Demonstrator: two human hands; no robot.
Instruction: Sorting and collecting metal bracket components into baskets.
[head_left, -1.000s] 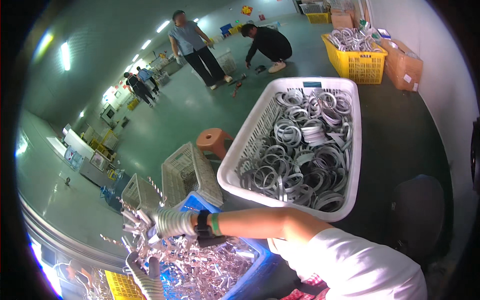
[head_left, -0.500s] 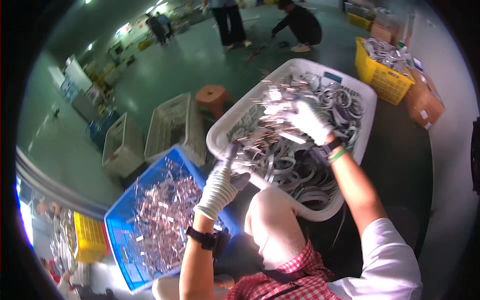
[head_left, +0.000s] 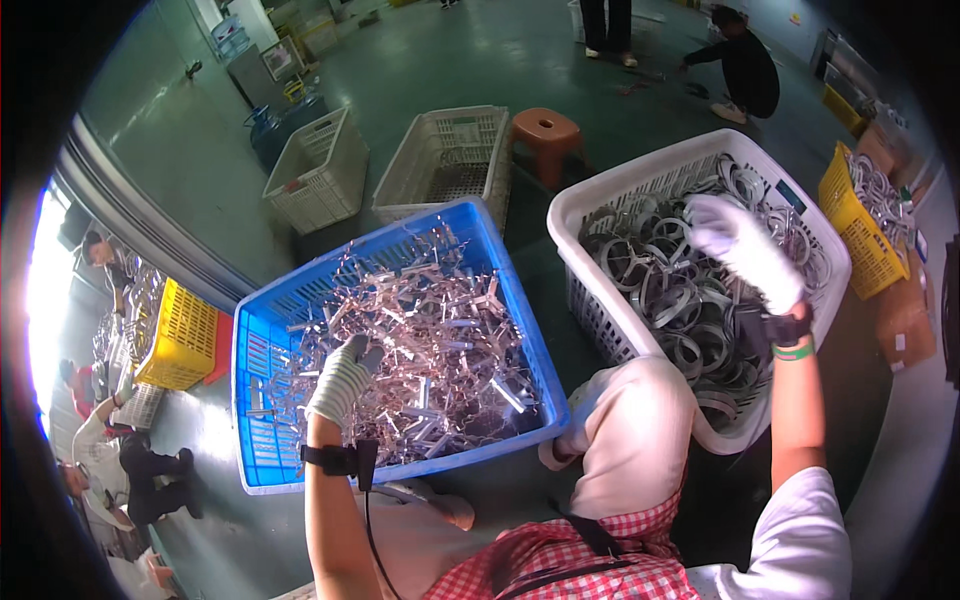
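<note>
My left hand [head_left: 343, 380], in a striped work glove with grey fingertips, is down at the heap of thin, shiny metal pieces [head_left: 430, 365] in the blue crate [head_left: 522, 340]. Its fingers look curled together; what they hold, if anything, blends into the heap. My right hand [head_left: 745, 250], in a pale glove, is over the white basket [head_left: 575, 225] to the right. Motion smears its fingers. Under and around it lie many flat grey metal rings [head_left: 690, 300]. The two containers stand side by side in front of me, my knee close to the basket.
Behind the blue crate are two pale crates [head_left: 318, 175] and an orange stool [head_left: 547, 140]. A yellow crate [head_left: 862, 225] of rings and a cardboard box [head_left: 905, 320] stand at right. One person [head_left: 745, 70] crouches far off; others work at left near another yellow crate [head_left: 180, 335].
The view has swung left. The blurred mass of metal pieces over the white basket is no longer there. My left hand has moved from that basket's rim to the blue crate; my right stays above the rings.
</note>
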